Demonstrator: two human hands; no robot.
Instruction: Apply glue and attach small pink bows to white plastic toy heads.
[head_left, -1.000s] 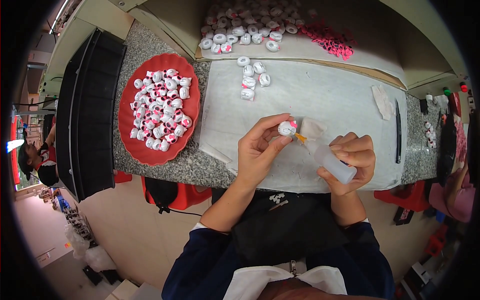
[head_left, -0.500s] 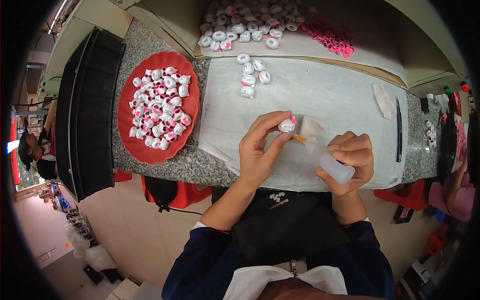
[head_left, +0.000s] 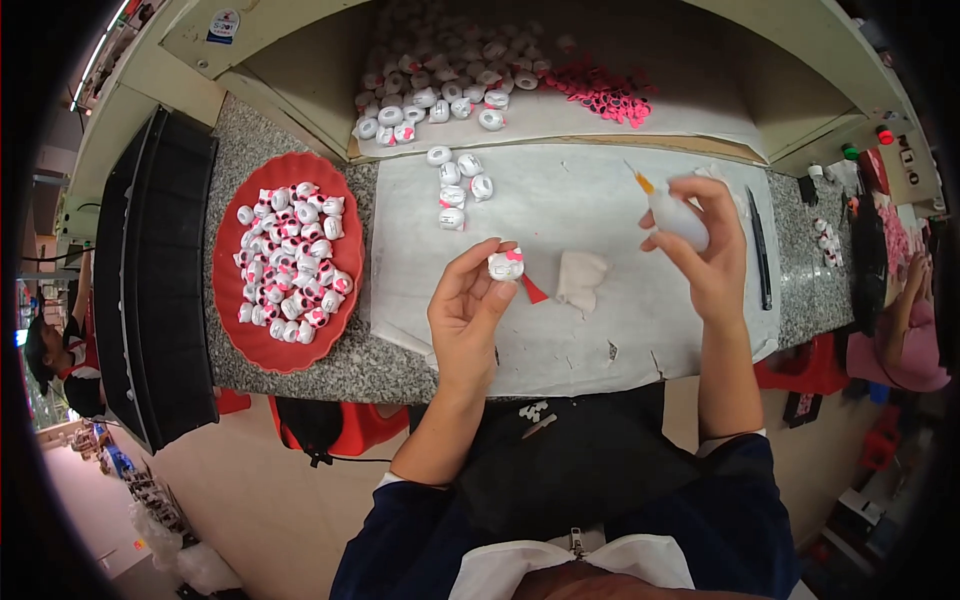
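Between the thumb and fingers of my left hand (head_left: 466, 312) is a small white cat-head figure (head_left: 505, 266) with a pink bow. My right hand (head_left: 712, 268) grips a whitish squeeze bottle (head_left: 680, 222), tilted over the paper to the right, well apart from the figure. Its orange tip (head_left: 645, 182) ends in a thin needle pointing up and left. A red pointed piece (head_left: 534, 290) lies close to my left fingertips. Beside it, a folded white cloth (head_left: 580, 280) rests on the white paper sheet (head_left: 400, 250).
A red scalloped tray (head_left: 222, 300) of similar heads stands at left. Several white pieces (head_left: 453, 195) sit on the paper. The shelf holds more white pieces (head_left: 440, 85) and pink parts (head_left: 610, 100). A black pen-like tool (head_left: 760, 250) lies at right; another person (head_left: 905, 330) sits beyond.
My right hand has carried the bottle up and away from the figure. My left hand has moved left and down in view, still holding the figure. The whole view has shifted too.
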